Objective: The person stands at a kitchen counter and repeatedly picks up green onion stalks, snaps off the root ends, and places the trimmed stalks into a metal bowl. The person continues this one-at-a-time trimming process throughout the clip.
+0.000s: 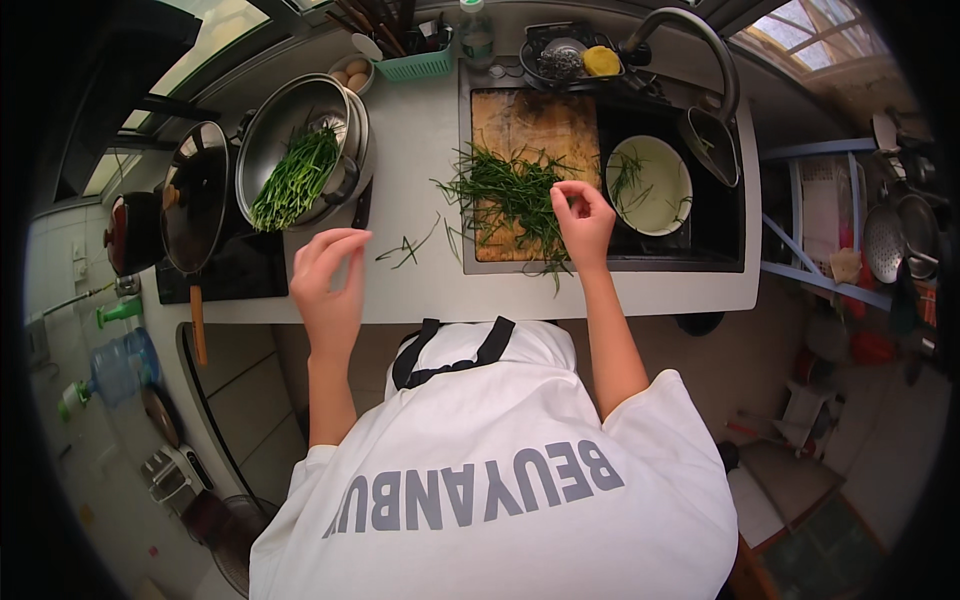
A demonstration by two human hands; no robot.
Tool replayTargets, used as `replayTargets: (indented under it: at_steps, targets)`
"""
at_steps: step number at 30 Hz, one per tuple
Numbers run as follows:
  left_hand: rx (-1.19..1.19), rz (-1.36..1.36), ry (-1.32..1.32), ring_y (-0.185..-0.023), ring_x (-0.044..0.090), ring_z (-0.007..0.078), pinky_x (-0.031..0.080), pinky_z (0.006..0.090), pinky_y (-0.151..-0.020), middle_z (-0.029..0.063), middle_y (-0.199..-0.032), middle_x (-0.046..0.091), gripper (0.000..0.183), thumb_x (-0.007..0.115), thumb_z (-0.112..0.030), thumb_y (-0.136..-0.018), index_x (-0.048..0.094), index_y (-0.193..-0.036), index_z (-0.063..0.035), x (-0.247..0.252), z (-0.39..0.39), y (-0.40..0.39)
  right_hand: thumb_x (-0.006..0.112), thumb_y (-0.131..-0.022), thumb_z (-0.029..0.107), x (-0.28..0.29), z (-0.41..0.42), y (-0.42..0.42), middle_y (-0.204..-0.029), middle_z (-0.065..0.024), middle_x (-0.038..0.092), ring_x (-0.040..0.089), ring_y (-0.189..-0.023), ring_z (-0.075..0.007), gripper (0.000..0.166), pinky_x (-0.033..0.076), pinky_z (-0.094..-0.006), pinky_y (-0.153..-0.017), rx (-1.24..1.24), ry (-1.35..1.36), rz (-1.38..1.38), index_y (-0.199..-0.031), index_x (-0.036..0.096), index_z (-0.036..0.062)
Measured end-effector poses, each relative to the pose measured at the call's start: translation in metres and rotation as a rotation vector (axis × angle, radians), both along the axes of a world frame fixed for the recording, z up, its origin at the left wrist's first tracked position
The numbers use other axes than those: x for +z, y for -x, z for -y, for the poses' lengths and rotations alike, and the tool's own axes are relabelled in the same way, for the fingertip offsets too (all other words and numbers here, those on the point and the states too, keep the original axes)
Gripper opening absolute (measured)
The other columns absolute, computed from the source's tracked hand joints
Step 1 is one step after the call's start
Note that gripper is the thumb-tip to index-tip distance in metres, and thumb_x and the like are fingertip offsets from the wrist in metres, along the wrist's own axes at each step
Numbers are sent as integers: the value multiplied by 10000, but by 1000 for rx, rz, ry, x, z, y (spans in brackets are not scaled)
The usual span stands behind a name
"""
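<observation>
My left hand (326, 281) hangs over the front of the white counter, fingers bent, a gap between thumb and fingertips and nothing visible in it. Beyond it, a bundle of green chives (300, 176) lies in a tilted stainless steel bowl (262, 135). My right hand (586, 225) is at the right edge of a loose heap of chives (510, 187) on a wooden cutting board (532, 116). Its thumb and forefinger are bent close together; whether they pinch a stalk is unclear. Right of it, a pale round basin (649, 184) holds some stalks in its bottom.
Stray stalks (409, 251) lie on the counter (405, 150). A dark knife handle (363, 206) shows beside the bowl. The faucet (727, 67) arches over the sink (709, 225) at right. A glass-lidded pan (196, 199) sits at left, its wooden handle (197, 322) jutting past the counter edge.
</observation>
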State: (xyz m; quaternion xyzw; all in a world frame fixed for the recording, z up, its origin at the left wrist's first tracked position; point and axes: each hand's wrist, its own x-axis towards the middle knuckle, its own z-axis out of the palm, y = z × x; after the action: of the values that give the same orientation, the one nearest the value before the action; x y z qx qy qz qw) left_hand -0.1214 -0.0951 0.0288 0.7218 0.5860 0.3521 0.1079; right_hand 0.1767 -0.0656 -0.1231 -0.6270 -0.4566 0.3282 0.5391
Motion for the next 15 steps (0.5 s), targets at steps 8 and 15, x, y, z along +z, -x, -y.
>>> replayTargets:
  at_steps: [8,15]
  targets:
    - [-427,182,89,-635,423,164,367,306,-649,1,-656,450,326,813,-128,-753,736,-1069,-104,41,-47,-77,740,-834,49,150,-9,16,-699,82,585,381,-558,31,72,261,-162,-503,498,-113,-288,-902,726,29]
    - [-469,388,236,-579,442,154,364,312,-625,29,-617,497,97,771,-100,-812,765,-903,-65,23,-44,-48,749,-825,32,200,-25,48,-675,71,599,362,-536,30,66,237,-171,-482,563,-281,-146,-889,733,24]
